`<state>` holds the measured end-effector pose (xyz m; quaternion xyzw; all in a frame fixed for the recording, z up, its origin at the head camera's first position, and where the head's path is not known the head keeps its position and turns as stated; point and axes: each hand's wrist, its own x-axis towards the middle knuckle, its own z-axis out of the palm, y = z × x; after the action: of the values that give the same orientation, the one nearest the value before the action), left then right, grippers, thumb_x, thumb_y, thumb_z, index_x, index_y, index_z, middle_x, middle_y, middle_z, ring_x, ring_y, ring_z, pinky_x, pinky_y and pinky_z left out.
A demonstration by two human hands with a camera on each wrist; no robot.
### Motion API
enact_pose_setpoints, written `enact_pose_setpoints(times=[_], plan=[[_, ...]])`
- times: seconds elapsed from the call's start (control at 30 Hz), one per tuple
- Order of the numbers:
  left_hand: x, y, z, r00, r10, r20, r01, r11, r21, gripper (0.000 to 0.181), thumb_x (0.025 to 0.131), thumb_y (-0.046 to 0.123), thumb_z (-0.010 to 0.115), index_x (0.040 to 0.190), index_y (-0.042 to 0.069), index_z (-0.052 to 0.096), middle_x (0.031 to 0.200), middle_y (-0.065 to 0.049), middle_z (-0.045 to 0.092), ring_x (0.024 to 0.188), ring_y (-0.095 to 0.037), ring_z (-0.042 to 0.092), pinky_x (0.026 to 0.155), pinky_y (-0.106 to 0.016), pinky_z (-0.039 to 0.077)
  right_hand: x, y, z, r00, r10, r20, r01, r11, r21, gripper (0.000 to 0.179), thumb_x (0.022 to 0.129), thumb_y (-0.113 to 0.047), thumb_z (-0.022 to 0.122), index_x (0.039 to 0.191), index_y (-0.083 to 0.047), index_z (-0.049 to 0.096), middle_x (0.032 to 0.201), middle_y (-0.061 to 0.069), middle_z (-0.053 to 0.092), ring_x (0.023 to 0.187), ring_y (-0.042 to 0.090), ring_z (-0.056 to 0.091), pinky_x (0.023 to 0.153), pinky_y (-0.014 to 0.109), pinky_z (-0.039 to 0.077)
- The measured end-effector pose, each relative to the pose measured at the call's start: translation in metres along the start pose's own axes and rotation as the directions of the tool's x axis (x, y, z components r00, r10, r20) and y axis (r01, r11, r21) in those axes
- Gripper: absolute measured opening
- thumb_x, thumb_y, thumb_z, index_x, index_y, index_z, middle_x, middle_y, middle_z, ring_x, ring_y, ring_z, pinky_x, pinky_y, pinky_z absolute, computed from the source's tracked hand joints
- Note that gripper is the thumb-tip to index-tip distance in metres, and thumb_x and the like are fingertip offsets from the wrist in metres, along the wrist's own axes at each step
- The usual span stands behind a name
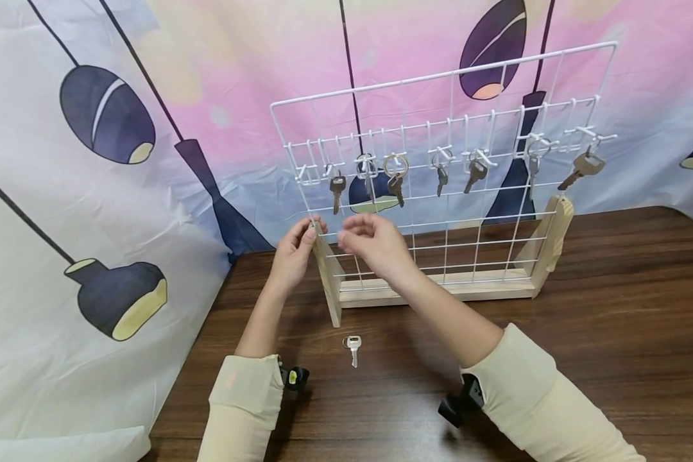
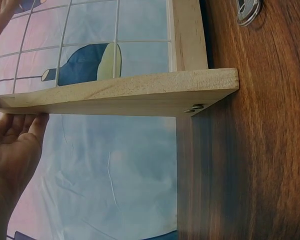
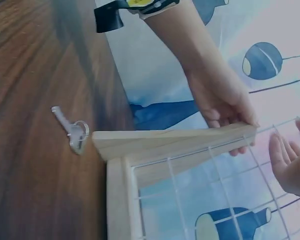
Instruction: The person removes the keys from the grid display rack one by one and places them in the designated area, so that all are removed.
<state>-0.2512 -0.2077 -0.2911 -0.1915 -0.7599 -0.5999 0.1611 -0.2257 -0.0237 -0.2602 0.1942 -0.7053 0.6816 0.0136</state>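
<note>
A white wire grid rack (image 1: 404, 81) on a wooden base stands on the table, with several keys hanging from its hooks, such as one key (image 1: 337, 185) near the left end and another key (image 1: 586, 163) at the far right. My left hand (image 1: 291, 253) grips the upper end of the left wooden side piece (image 2: 115, 92), thumb on one side and fingers on the other. In front of the grid's lower left, my right hand (image 1: 378, 247) hovers with loosely bent fingers. Nothing shows between its thumb and fingers in the right wrist view. A loose key (image 1: 354, 346) with a ring lies on the table before the rack.
The dark wood table (image 1: 612, 346) extends right and forward of the rack. Behind hangs a pastel cloth (image 1: 219, 77) printed with lamp shapes. The right wooden side piece (image 1: 554, 237) holds the grid's other end. A black wrist camera (image 1: 293, 377) sits at the left cuff.
</note>
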Motion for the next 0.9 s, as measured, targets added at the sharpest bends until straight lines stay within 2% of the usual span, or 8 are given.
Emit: enact_pose_setpoints(times=[0.2,0.5,0.73,0.9], plan=[[-0.001,-0.001,0.000,1.000,0.006,-0.005,-0.006,1.000,0.001,0.032,0.099,0.008,0.041,0.127,-0.009,0.046,0.115,-0.029,0.053,0.107,-0.022,0.052,0.092,-0.027,0.039,0.009,-0.011,0.006,0.991,-0.092,-0.097,0.093,0.996,0.014,0.037,0.088,-0.016,0.064,0.121,-0.001,0.055,0.109,0.011,0.063,0.097,0.019,0.060,0.081,0.027,0.049],[0.000,-0.002,0.001,1.000,0.003,-0.003,-0.003,1.000,0.004,0.033,0.099,0.009,0.041,0.127,-0.010,0.045,0.115,-0.032,0.052,0.109,-0.025,0.051,0.092,-0.026,0.039,0.016,-0.023,0.013,0.979,-0.134,-0.152,0.158,0.974,0.162,0.038,0.090,-0.011,0.061,0.122,0.005,0.050,0.098,0.015,0.064,0.087,0.024,0.064,0.078,0.027,0.051],[0.001,0.000,0.000,1.000,0.008,-0.012,-0.007,1.000,0.026,0.034,0.099,0.008,0.041,0.128,-0.009,0.045,0.115,-0.030,0.054,0.109,-0.028,0.050,0.090,-0.026,0.039,0.013,-0.032,0.019,0.971,-0.159,-0.176,0.200,0.948,0.249,0.016,0.091,-0.004,0.057,0.102,0.007,0.057,0.087,0.019,0.065,0.074,0.020,0.064,0.073,0.030,0.053],[-0.001,0.001,-0.002,0.999,-0.040,-0.025,0.042,0.995,0.089,0.038,0.100,0.013,0.042,0.132,-0.007,0.043,0.123,-0.024,0.051,0.108,-0.022,0.048,0.090,-0.030,0.039,0.007,-0.034,0.022,0.970,-0.180,-0.163,0.217,0.943,0.252,0.010,0.090,0.001,0.056,0.098,0.008,0.057,0.086,0.020,0.066,0.069,0.014,0.065,0.070,0.032,0.054]])
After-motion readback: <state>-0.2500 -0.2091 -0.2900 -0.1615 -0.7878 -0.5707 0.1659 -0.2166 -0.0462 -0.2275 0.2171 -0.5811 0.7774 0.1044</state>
